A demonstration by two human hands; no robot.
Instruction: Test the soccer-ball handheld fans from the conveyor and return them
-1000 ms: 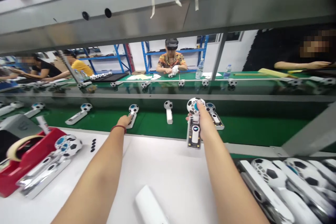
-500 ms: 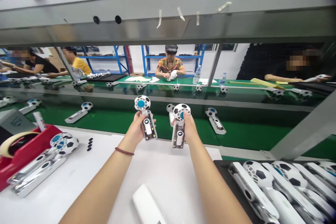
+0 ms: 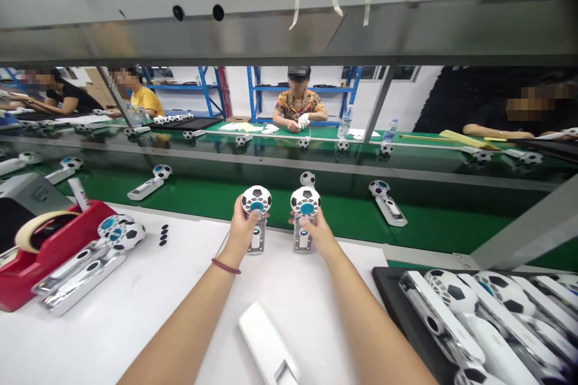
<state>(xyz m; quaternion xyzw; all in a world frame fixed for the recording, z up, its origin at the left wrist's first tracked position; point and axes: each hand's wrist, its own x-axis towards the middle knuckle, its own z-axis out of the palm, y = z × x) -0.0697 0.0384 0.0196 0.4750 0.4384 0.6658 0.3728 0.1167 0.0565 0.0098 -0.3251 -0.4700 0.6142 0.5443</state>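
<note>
My left hand [image 3: 244,225] is closed around a handheld device with a football-patterned head [image 3: 257,197]. Its clear-sided body hangs below, and my thumb lies at the blue disc on the ball. In my right hand [image 3: 318,230] is a matching football-headed device [image 3: 306,195], held upright beside the first with a gap between them. My right thumb rests just under its blue disc. Both are above the far edge of the white work surface [image 3: 189,307]. Nearer me on that surface lies a white elongated piece [image 3: 266,343] with a recess at one end.
A red tape dispenser [image 3: 49,258] stands left, beside two football-headed devices [image 3: 85,271] and several black discs [image 3: 163,234]. A black tray [image 3: 383,289] of similar devices sits right. Beyond runs a green conveyor [image 3: 217,198] carrying more. A metal beam [image 3: 253,30] crosses overhead; co-workers sit opposite.
Both devices have come to stand more upright and side by side, with their football heads tipped toward me. My left thumb has moved up to its ball's disc. The camera view has shifted slightly.
</note>
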